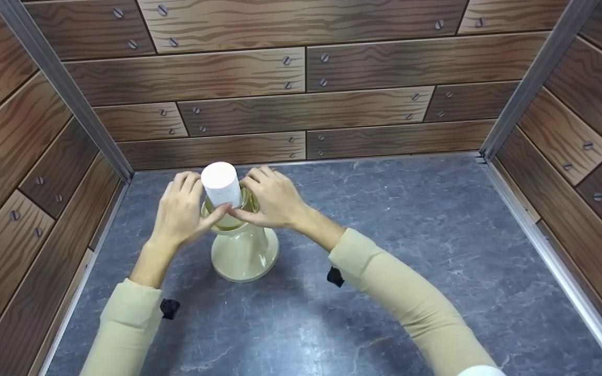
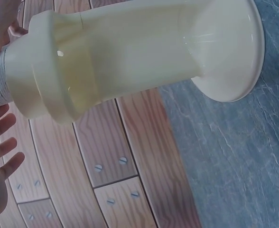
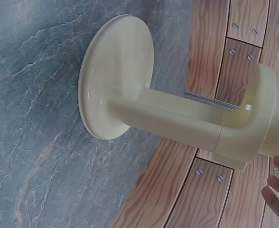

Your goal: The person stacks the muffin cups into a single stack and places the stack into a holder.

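Note:
A cream stand [image 1: 243, 256] with a round foot and a narrow column stands on the table, its wide ring-shaped collar [image 2: 49, 66] on top. From that collar rises a white cylinder [image 1: 221, 183], flat-topped, with fine ridges round its side in the left wrist view. My left hand [image 1: 178, 209] holds the cylinder from the left, thumb across its lower front. From the opposite side my right hand [image 1: 275, 198] holds it too, and the two thumb tips meet in front. Several fingers of the right hand spread beside the collar in the right wrist view. The cylinder's lower end is hidden inside the collar.
Under the stand lies a dark blue-grey marbled tabletop [image 1: 411, 250]. Wood-patterned walls [image 1: 301, 109] close off the back and both sides, with metal strips [image 1: 546, 250] along their edges. The stand is toward the back left.

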`<state>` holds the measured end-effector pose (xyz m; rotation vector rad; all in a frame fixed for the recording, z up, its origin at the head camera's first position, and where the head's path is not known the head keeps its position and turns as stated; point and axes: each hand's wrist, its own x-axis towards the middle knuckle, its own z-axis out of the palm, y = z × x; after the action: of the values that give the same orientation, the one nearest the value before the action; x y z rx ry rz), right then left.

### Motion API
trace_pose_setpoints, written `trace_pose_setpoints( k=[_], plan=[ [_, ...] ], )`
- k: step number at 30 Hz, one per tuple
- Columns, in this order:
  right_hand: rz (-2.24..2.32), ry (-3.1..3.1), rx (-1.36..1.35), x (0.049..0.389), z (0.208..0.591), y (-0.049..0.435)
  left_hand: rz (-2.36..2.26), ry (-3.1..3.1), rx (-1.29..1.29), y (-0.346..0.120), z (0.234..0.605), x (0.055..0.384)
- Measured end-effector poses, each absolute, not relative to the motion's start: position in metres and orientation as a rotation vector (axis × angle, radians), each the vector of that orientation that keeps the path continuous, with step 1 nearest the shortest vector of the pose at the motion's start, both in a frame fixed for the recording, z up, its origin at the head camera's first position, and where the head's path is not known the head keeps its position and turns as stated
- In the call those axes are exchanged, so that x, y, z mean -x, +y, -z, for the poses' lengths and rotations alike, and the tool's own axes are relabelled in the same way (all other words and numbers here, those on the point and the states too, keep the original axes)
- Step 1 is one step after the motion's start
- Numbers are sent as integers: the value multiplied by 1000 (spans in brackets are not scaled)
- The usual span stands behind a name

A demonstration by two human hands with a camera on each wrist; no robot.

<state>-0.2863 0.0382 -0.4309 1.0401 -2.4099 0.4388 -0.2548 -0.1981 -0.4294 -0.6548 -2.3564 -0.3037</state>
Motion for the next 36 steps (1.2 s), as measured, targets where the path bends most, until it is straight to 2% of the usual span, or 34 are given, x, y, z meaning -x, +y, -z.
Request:
trace_pose_setpoints(
  k=[36],
  plan=[
    [-475, -2462, -1017, 290, 434, 38, 337, -2432, 653, -196, 440, 260]
  ],
)
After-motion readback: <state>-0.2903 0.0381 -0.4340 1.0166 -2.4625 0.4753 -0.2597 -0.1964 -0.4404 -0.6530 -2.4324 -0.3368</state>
